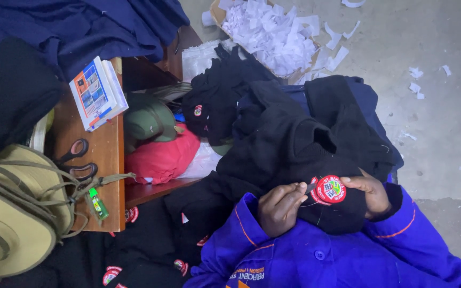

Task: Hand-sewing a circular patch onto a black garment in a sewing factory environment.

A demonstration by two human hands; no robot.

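two hands, one scissors, two khaki hats.

Scissors, tan hats, booklet, green cap, paper scraps.

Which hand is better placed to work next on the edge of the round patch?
Probably the left hand: its fingertips pinch at the edge of the round patch. The right hand only rests its thumb on the patch, steadying the black garment.
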